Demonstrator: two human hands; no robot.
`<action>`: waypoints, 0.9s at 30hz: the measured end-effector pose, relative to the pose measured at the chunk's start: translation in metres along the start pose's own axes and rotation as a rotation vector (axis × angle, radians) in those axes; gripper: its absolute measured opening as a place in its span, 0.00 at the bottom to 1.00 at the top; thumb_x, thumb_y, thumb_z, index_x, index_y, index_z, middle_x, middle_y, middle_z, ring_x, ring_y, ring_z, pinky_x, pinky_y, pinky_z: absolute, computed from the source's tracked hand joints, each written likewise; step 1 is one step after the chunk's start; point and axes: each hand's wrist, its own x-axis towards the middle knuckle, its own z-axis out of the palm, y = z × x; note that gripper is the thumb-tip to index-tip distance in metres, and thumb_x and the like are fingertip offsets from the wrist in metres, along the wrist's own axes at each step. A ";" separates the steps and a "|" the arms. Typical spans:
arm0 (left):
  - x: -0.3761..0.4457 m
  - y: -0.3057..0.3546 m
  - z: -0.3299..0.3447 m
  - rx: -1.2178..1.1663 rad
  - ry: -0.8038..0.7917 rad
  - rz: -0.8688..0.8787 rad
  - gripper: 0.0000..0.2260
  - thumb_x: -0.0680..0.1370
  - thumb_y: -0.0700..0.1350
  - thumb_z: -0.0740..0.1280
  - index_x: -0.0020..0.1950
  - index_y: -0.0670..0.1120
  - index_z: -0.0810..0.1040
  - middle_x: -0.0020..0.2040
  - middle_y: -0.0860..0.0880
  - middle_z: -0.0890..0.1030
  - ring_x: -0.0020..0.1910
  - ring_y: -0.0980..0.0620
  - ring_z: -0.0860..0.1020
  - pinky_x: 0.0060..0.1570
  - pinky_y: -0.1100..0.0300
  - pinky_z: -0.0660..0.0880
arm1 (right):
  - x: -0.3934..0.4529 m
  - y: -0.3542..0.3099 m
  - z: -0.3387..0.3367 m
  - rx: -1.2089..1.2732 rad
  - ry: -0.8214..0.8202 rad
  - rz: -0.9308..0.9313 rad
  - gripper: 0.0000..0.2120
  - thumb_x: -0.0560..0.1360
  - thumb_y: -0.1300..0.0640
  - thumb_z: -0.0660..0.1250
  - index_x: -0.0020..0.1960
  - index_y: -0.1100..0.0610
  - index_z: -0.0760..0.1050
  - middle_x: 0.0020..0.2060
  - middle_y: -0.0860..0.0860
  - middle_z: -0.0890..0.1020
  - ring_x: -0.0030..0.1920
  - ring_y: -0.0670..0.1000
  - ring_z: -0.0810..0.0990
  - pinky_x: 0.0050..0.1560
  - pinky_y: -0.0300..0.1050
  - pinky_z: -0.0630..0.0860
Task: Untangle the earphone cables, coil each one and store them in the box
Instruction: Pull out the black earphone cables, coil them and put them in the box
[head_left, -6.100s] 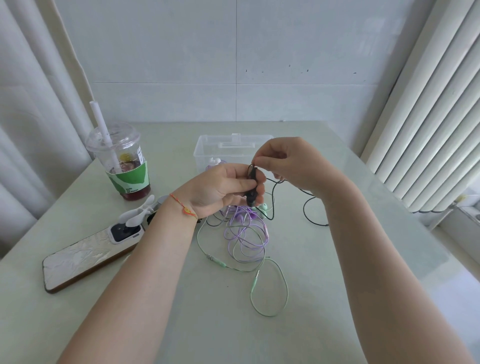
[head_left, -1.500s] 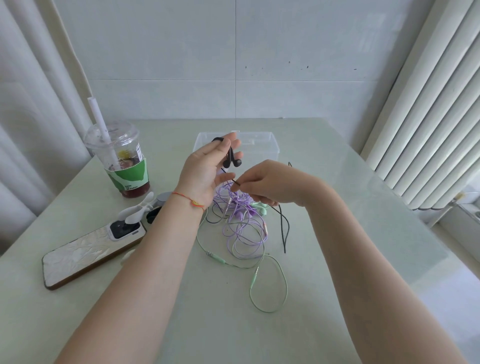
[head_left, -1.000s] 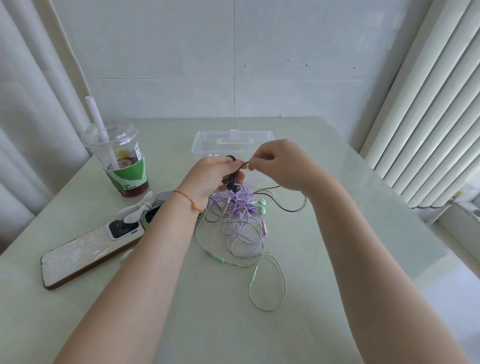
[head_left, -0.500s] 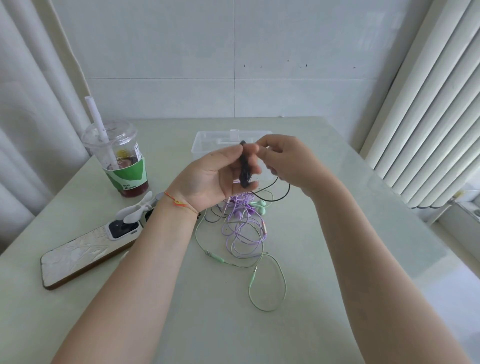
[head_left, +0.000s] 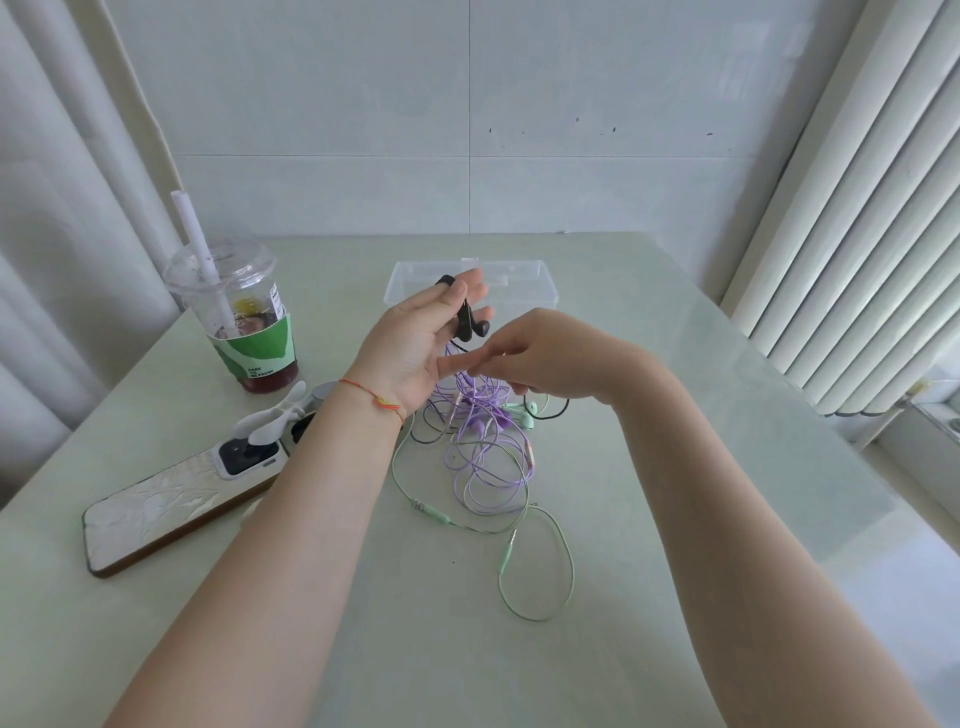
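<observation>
Hiding part of the clear box (head_left: 524, 283) behind raised fingers, the left hand (head_left: 415, 338) is standing palm-up above the bench (head_left: 675, 415), and the box's near wall is showing only in patches around it. The black earphones (head_left: 470, 325) are looped over the fingers, two glossy buds dangling beside the palm; how many turns are wound there is hard to make out, though the grip is plainly curling round the cable. The right hand (head_left: 545, 351) is covering the spot where its fingertips are pinching the thin black cable, which is reappearing below the hand as a dark loop near the mint buds. Both forearms are running out of view at the bottom edge.

The purple earphones (head_left: 488, 447) are lying in a loose, rubbery tangle on the smooth pale bench, just in front of the box, and the mint-green earphones (head_left: 540, 571) are trailing around and under them, ending in a wide oval loop nearer the person. At the left a domed plastic cup (head_left: 244, 322) with a green sleeve and white straw is standing upright; a small white fan (head_left: 270, 421) is resting on a phone (head_left: 171, 504) with an embossed, pearly case.

Compared with half a second earlier, the left hand is now opening wider and sitting higher, while the right is dropping lower, drawing the black cable down.
</observation>
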 end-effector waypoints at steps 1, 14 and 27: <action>0.000 -0.001 0.000 0.037 0.021 0.008 0.10 0.81 0.46 0.63 0.60 0.50 0.79 0.61 0.49 0.81 0.54 0.53 0.82 0.37 0.58 0.82 | 0.000 -0.001 0.000 -0.017 0.017 -0.007 0.09 0.78 0.52 0.66 0.51 0.52 0.84 0.28 0.46 0.76 0.24 0.42 0.68 0.29 0.34 0.66; -0.004 -0.004 0.005 0.328 -0.001 -0.097 0.08 0.80 0.46 0.65 0.54 0.45 0.82 0.46 0.47 0.84 0.45 0.50 0.82 0.28 0.64 0.75 | -0.001 0.003 -0.013 -0.019 0.345 -0.008 0.06 0.75 0.53 0.68 0.43 0.55 0.80 0.29 0.46 0.72 0.29 0.45 0.68 0.31 0.39 0.64; -0.012 0.005 0.008 0.068 -0.393 -0.242 0.09 0.80 0.46 0.61 0.45 0.45 0.79 0.37 0.50 0.76 0.40 0.51 0.79 0.24 0.65 0.68 | 0.002 0.011 -0.016 0.208 0.508 -0.035 0.06 0.77 0.54 0.67 0.46 0.55 0.82 0.34 0.52 0.78 0.33 0.50 0.72 0.35 0.42 0.70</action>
